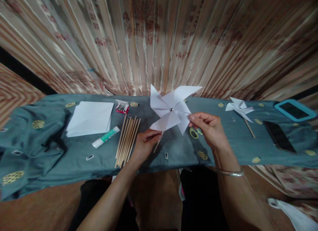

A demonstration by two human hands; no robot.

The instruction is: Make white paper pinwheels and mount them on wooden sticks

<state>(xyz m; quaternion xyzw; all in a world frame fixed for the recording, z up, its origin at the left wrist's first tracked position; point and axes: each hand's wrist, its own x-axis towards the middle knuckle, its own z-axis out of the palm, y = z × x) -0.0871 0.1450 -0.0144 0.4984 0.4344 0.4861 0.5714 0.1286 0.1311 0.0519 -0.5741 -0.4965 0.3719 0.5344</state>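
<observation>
While the left hand (145, 143) pinches the thin wooden stick (157, 145) of a white paper pinwheel (172, 108) between thumb and fingers, closed firmly on it, the right hand (208, 128) reaches in from the right with its fingertips (191, 117) closed on the edge of one lower right blade. The pinwheel is held up above the middle of the table, its blades spread around a small metal pin (171, 109) at the centre, and its stick slants down toward the near left, where the left hand grips it. A silver bangle (230, 173) circles the right wrist. Under the hands lies a teal cloth (49, 158) with round yellow motifs, covering the table. Just left of the left hand lies a bundle of wooden sticks (127, 141), side by side and running from near to far. Further left, a glue stick (105, 137) with a green label lies tilted, and beyond it rests a stack of white paper sheets (90, 118). At the far end of the sticks sits a small red box of pins (122, 107), open. To the right, well apart from the hands, a second finished pinwheel (238, 107) lies flat on the cloth with its stick pointing near. Further right lie a dark phone (278, 136) and a device in a turquoise case (295, 110). A striped patterned curtain (159, 42) hangs behind the table.
</observation>
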